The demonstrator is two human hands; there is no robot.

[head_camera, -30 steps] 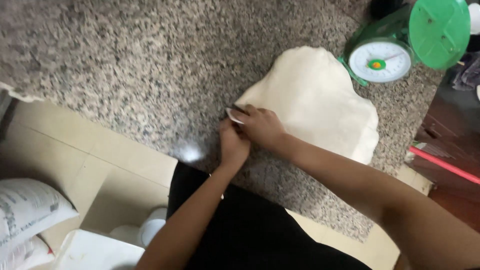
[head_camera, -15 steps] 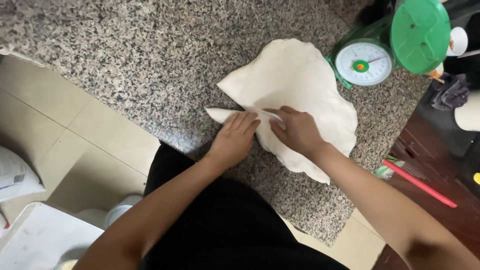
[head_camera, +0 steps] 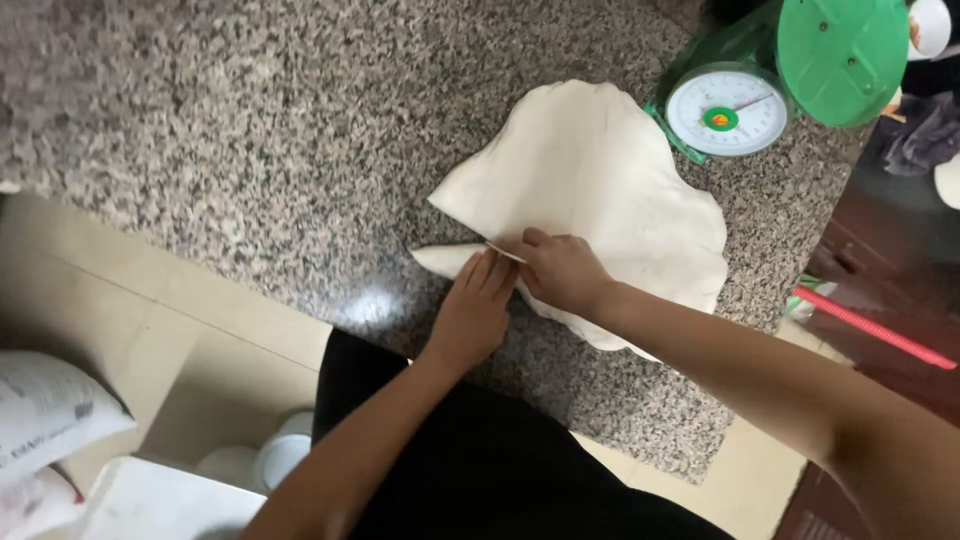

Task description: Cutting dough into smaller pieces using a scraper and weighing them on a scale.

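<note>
A white sack (head_camera: 45,415) with dark printing lies on the pale tiled floor (head_camera: 150,330) at the lower left, below the near edge of the speckled granite counter (head_camera: 250,130). At the counter's far right corner, a green kitchen scale (head_camera: 790,75) shows a round white dial (head_camera: 727,110) with a green and orange centre.

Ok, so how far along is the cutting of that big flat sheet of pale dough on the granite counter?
One pointed strip is nearly parted at the near edge of the flat pale dough sheet. In hand: the left hand pins the strip while the right hand works a thin blade along the cut. Most of the sheet remains uncut beside the green dial scale.
</note>
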